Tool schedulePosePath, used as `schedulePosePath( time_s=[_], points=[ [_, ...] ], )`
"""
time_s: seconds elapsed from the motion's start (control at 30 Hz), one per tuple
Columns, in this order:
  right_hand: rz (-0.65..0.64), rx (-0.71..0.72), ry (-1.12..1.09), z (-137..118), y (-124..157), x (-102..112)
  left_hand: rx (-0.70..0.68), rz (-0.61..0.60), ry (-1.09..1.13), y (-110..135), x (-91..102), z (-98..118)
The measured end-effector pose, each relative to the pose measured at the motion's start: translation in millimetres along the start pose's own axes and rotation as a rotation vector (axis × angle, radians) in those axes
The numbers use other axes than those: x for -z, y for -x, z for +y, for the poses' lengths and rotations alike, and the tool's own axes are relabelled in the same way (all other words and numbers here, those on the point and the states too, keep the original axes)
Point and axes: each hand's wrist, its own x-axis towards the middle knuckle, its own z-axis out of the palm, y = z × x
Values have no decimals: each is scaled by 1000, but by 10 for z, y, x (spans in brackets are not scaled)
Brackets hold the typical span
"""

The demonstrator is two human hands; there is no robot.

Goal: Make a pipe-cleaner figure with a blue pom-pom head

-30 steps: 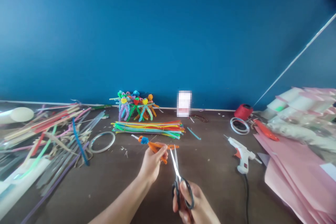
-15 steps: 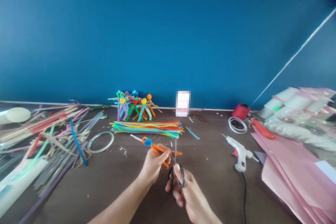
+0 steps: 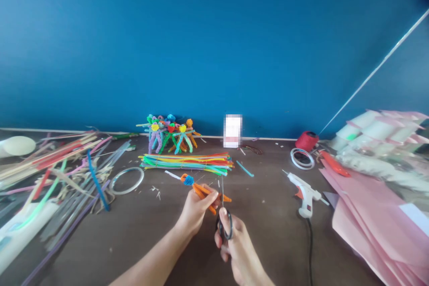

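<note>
My left hand (image 3: 197, 205) pinches an orange pipe-cleaner figure (image 3: 201, 191) with blue wound around its neck. One orange leg sticks out to the right past my fingertips. In my right hand (image 3: 236, 237) is a pair of scissors (image 3: 222, 196) with dark handles, fingers through the loops. The blades point away from me and lie across the orange leg; they look closed or almost closed. Just beyond my hands a bundle of coloured pipe cleaners (image 3: 187, 163) lies on the dark table (image 3: 161, 241).
Finished pipe-cleaner figures (image 3: 170, 134) stand by the blue wall. Loose strips and sticks (image 3: 67, 165) and a ring of wire (image 3: 126, 181) lie left. To the right are a glue gun (image 3: 304, 194), red thread spool (image 3: 306, 141), tape rolls (image 3: 302, 159) and pink sheets (image 3: 365, 219).
The scissor handles have come closer together as my right hand closed, moving slightly left. My left hand keeps the orange figure in nearly the same place.
</note>
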Motion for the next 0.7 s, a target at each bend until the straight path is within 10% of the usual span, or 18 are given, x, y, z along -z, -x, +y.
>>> schedulePosePath(
  time_s=[0.7],
  points=[
    [67, -45, -222, 81, 108, -114, 25, -31, -70, 12, 11, -29]
  ],
)
